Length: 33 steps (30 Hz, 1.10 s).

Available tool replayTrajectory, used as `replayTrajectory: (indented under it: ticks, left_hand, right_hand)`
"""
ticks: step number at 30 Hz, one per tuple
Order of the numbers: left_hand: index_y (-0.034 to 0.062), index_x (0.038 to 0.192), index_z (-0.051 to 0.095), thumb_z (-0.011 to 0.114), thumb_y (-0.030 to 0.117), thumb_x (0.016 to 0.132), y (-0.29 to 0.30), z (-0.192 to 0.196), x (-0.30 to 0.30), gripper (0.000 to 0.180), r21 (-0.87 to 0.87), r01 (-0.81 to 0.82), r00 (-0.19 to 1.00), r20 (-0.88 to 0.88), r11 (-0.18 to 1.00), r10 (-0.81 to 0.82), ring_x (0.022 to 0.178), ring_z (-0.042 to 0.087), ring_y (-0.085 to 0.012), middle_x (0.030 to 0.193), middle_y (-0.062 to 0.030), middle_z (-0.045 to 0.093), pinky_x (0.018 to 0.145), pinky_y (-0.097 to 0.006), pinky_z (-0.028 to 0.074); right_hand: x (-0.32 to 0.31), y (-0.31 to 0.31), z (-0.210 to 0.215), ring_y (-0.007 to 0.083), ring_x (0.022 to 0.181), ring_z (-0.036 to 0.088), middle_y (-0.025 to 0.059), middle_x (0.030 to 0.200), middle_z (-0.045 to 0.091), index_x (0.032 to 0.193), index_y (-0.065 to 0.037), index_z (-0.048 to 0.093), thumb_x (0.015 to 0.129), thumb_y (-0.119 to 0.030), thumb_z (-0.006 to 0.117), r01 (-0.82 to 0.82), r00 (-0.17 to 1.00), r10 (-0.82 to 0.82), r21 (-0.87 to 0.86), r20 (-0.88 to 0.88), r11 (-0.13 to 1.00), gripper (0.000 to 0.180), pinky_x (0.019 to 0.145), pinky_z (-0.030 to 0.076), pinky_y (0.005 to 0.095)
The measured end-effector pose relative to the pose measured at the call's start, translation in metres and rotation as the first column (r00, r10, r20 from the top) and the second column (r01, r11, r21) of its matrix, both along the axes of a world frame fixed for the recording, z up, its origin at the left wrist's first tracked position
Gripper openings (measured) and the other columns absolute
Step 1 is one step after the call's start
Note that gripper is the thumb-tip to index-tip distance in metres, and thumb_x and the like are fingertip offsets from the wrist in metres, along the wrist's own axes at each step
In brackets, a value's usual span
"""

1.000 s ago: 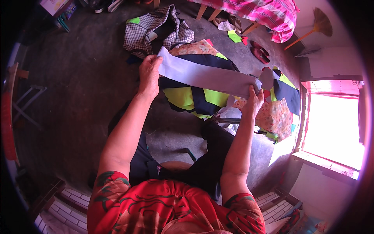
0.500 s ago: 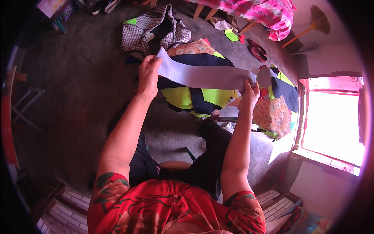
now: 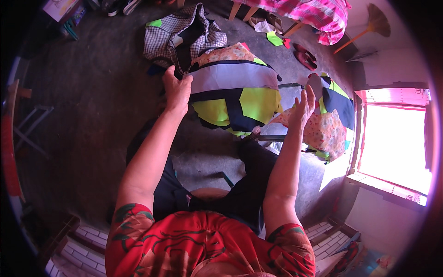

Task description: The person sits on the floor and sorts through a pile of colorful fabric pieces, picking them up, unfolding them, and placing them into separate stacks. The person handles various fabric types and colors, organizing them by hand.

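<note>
A pale grey-lilac fabric strip point(image 3: 235, 76) lies flat across a heap of cut cloth in front of me. Beneath it, yellow-green pieces point(image 3: 258, 104), a navy piece point(image 3: 236, 108) and flowered cloth point(image 3: 224, 54) show. Beside the strip's left end is my left hand point(image 3: 176, 92), thumb raised apart from the fingers and holding nothing; whether a fingertip touches the cloth I cannot tell. My right hand point(image 3: 303, 107) hovers right of the heap, its fingers stretched and free of the strip, close to a second cloth heap point(image 3: 325, 129).
A checked cloth bag point(image 3: 161, 39) lies beyond the heap. Dark red shoes point(image 3: 304, 57), green scraps point(image 3: 275, 39) and a broom point(image 3: 376, 23) are farther back. At the right is a bright window point(image 3: 394, 147); a folding metal stand point(image 3: 30, 124) is at left.
Both hands have let go of the fabric strip, which was stretched between them in the air. It now rests on the heap. My right hand has opened and shifted slightly right.
</note>
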<state>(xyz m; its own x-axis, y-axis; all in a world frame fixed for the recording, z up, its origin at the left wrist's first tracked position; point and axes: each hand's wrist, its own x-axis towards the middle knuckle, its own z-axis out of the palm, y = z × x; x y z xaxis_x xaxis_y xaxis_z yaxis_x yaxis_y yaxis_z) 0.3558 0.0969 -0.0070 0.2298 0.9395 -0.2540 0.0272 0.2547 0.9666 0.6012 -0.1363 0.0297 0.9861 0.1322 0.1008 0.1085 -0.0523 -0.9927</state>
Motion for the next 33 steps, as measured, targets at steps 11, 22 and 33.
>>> replayTrajectory:
  ticks: [11, 22, 33]
  left_hand:
    - [0.0027, 0.113, 0.055, 0.065, 0.011, 0.079, -0.013, 0.007, 0.004, 0.036, 0.100, 0.371, 0.927, -0.095, 0.923, -0.362, 0.112, 0.051, -0.0252, 0.120, -0.0150, 0.048, 0.091, -0.034, 0.045]
    - [0.0023, 0.113, 0.058, 0.064, 0.018, 0.084, -0.014, 0.013, 0.001, 0.033, 0.011, 0.498, 0.867, -0.037, 0.867, -0.497, 0.098, 0.057, -0.0173, 0.104, -0.0090, 0.061, 0.088, -0.031, 0.044]
    - [0.0037, 0.109, 0.061, 0.066, 0.019, 0.084, -0.006, 0.016, 0.002, 0.030, 0.043, 0.490, 0.871, 0.020, 0.870, -0.491, 0.091, 0.056, -0.0129, 0.098, -0.0050, 0.062, 0.081, -0.027, 0.044]
  right_hand:
    - [0.005, 0.001, -0.007, 0.0131, 0.095, 0.059, 0.0036, 0.105, 0.066, 0.109, -0.006, 0.063, 0.090, -0.017, 0.059, -0.036, 0.999, 0.034, -0.031, -0.041, 0.999, 0.022, 0.079, 0.051, 0.0295]
    - [-0.038, 0.018, 0.009, 0.0153, 0.092, 0.063, 0.0087, 0.095, 0.068, 0.111, -0.002, 0.061, 0.094, -0.021, 0.056, -0.647, 0.746, 0.612, -0.068, -0.263, 0.759, 0.026, 0.080, 0.049, 0.0277]
    - [-0.133, 0.033, -0.051, 0.0202, 0.099, 0.063, 0.0074, 0.108, 0.067, 0.121, -0.008, 0.061, 0.090, -0.017, 0.051, -0.964, -0.205, 0.698, 0.017, -0.686, -0.266, 0.034, 0.088, 0.048, 0.0340]
